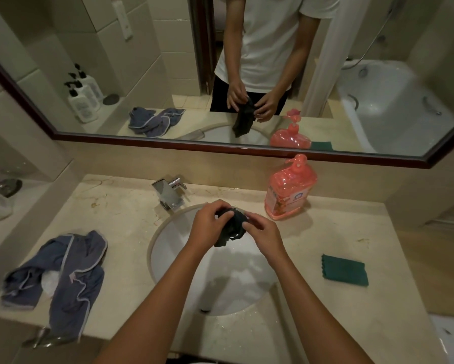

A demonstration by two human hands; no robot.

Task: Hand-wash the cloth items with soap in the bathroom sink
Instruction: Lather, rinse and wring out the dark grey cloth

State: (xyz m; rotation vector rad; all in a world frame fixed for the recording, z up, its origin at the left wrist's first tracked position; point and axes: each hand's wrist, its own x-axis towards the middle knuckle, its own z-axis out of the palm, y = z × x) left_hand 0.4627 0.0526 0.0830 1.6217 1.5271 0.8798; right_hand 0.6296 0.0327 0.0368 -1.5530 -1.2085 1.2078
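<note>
Over the white sink (pixel 168 248) I hold a small dark cloth (pixel 231 228), bunched up and hanging down between my hands. My left hand (pixel 210 220) grips its upper left part with curled fingers. My right hand (pixel 264 231) pinches its right side. A red-pink pump bottle of soap (pixel 290 190) stands on the counter behind the sink, to the right. A blue-grey garment (pixel 71 269) lies crumpled on the counter to the left. A folded green cloth (pixel 344 270) lies flat on the counter to the right.
The chrome tap (pixel 169 193) stands at the sink's back left rim. The mirror (pixel 220 74) above the beige counter (pixel 126 219) reflects a person, a bathtub and pump bottles. A side ledge on the left holds a dark dish (pixel 8 186).
</note>
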